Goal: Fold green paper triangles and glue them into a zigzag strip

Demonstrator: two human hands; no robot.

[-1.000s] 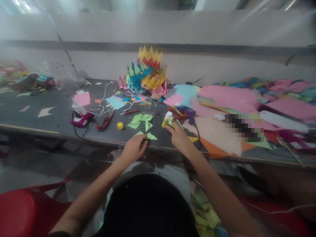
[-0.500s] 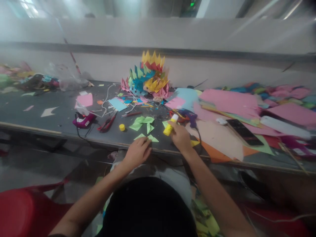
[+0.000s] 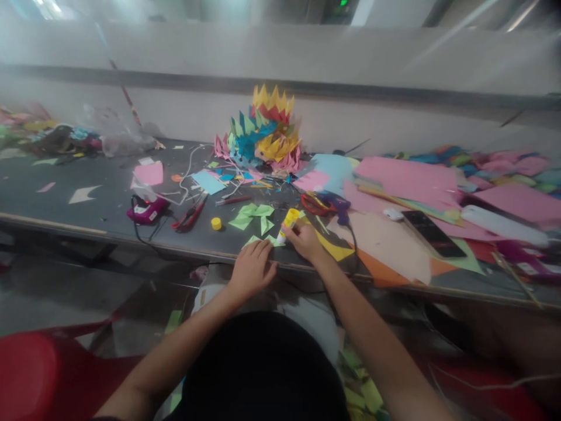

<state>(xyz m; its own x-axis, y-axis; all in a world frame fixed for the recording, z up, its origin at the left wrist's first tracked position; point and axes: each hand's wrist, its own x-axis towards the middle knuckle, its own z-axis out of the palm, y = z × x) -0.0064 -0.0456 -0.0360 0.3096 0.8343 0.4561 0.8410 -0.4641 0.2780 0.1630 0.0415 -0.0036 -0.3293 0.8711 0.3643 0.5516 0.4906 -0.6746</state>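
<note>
My right hand (image 3: 307, 238) is closed round a yellow and white glue stick (image 3: 291, 217). The stick is tilted, and its white end meets a folded light-green paper piece (image 3: 274, 240) near the table's front edge. On the left part of that paper, the fingers of my left hand (image 3: 252, 266) lie flat and press it to the table; they cover some of it. Just beyond are several more folded green paper pieces (image 3: 249, 217). A yellow cap (image 3: 216, 223) sits to their left.
Red-handled pliers (image 3: 190, 216) and a purple device (image 3: 146, 209) lie left. Behind stands a colourful spiky paper model (image 3: 263, 137) among scraps. To the right are scissors (image 3: 316, 204), a blue glue gun (image 3: 337, 204), coloured sheets (image 3: 394, 248) and a phone (image 3: 432, 234). A red stool (image 3: 30, 374) stands lower left.
My right hand has moved left and down with the glue stick, tipping its white end onto the green paper. A yellow paper piece by my right wrist is more exposed. My left hand stays on the paper.
</note>
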